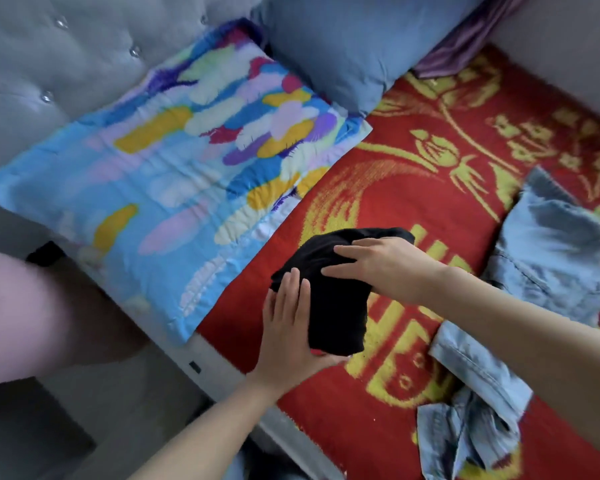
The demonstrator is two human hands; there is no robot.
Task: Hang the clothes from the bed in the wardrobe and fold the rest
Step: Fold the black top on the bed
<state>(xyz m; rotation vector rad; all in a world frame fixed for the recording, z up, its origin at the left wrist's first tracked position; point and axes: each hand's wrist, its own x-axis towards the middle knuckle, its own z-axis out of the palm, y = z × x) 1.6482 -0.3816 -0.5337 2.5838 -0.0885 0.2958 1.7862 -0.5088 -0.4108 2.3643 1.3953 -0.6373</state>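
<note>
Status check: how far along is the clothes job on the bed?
Done: nothing visibly finished, and no wardrobe or hung clothes are in view. In hand: the black garment is folded into a compact bundle on the red bedspread, with the left hand and right hand flat against it. Left: the denim clothing lies crumpled and unfolded beside it.

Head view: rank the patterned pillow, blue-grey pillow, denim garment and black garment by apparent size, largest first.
1. Patterned pillow.
2. Denim garment and blue-grey pillow: unsure, both are cut by the frame edge.
3. Black garment, folded small.
</note>
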